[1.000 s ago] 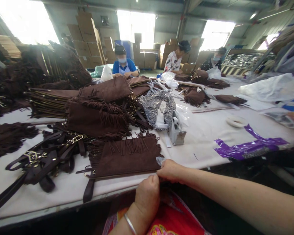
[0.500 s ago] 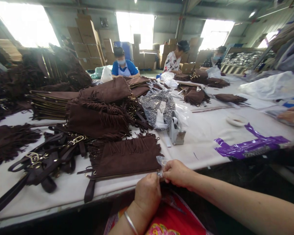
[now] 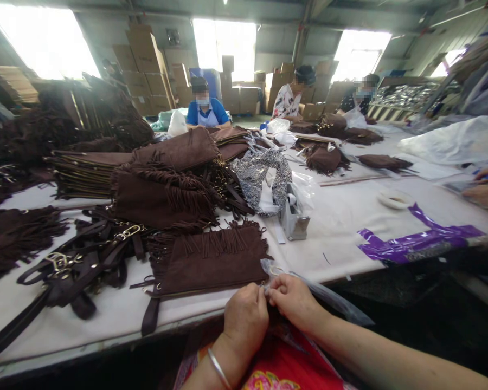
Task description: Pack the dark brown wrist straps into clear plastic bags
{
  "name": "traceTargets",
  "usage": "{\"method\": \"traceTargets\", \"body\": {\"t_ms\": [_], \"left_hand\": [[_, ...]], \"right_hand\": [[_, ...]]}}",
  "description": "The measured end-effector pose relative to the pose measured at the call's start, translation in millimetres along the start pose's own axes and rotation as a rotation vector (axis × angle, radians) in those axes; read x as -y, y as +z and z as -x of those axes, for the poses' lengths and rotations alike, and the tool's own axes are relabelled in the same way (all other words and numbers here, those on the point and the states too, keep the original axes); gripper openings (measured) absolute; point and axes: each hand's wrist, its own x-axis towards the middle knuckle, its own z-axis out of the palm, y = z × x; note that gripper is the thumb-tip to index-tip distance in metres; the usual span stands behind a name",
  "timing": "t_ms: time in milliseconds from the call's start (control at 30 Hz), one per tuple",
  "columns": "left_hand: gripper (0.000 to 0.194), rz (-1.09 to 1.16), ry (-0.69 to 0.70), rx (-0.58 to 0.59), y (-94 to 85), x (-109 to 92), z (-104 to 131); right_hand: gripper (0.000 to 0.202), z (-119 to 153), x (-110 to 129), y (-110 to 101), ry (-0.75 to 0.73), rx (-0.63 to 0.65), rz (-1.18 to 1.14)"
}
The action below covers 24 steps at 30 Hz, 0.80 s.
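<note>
A dark brown fringed bag (image 3: pixel 219 262) lies flat at the table's front edge, its zipper side towards me. At its right front corner my left hand (image 3: pixel 246 314) and my right hand (image 3: pixel 295 300) meet, fingertips pinched close together. Something small and pale shows between them, too small to name. A clear plastic strip (image 3: pixel 341 304) runs from the bag's corner behind my right hand and hangs past the table edge. Dark straps with gold-coloured clasps (image 3: pixel 79 271) lie in a tangle left of the bag.
Behind the bag are stacked brown fringed bags (image 3: pixel 162 200), a black-and-white patterned bundle (image 3: pixel 264 181) and a grey tape dispenser (image 3: pixel 295 222). To the right lie a tape roll (image 3: pixel 393 199) and purple plastic (image 3: pixel 421 241). Co-workers sit across the table; another person's hand (image 3: pixel 486 192) is at far right.
The clear plastic strip now stretches out to the right behind my right hand. My right hand has shifted slightly down. My left hand stays pinched at the bag's corner.
</note>
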Motion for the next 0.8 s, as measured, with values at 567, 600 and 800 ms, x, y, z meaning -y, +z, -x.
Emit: {"method": "traceTargets", "body": {"t_ms": [567, 600, 800], "left_hand": [[0.033, 1.362, -0.66, 0.258, 2.3, -2, 4], [0.034, 1.383, -0.672, 0.26, 1.2, -2, 5], [0.038, 1.439, -0.699, 0.278, -1.0, -5, 7]], "right_hand": [[0.01, 3, 1, 9, -0.007, -0.007, -0.164], [0.012, 3, 2, 9, 0.019, 0.009, -0.19], [0.016, 6, 5, 4, 0.144, 0.114, -0.285]]}}
